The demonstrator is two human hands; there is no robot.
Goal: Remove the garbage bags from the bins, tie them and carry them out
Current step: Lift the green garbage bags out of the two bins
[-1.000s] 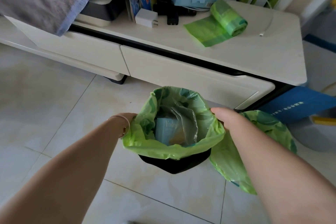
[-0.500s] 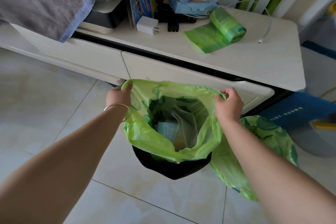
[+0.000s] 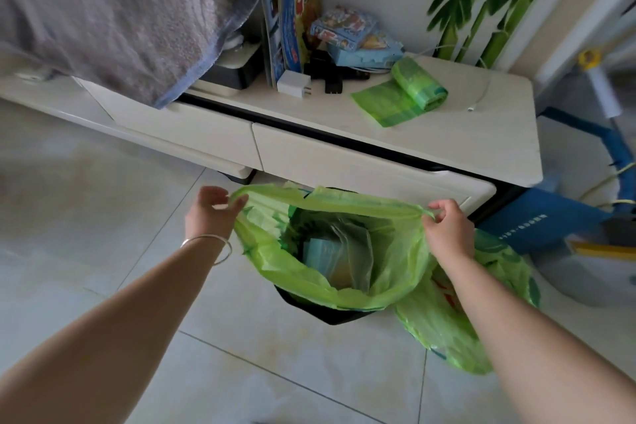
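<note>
A green garbage bag [image 3: 395, 272] sits in a small black bin [image 3: 330, 310] on the tiled floor. Its mouth is stretched wide and lifted off the bin's rim. Inside lie a pale blue packet and clear plastic wrapping. My left hand [image 3: 210, 213], with a silver bangle on the wrist, pinches the bag's left rim. My right hand [image 3: 447, 224] pinches the right rim. A second filled green bag [image 3: 444, 330] lies on the floor to the right of the bin, partly behind my right forearm.
A low white cabinet [image 3: 378, 169] with drawers stands just behind the bin. On it lie a roll of green bags [image 3: 409, 93], a white charger [image 3: 294, 83] and boxes. A grey towel [image 3: 113, 10] hangs at upper left. Blue objects crowd the right side.
Both hands went from the bin's sides to the bag's rim, gripped it and pulled it up and apart. The bag's mouth is now wider and higher.
</note>
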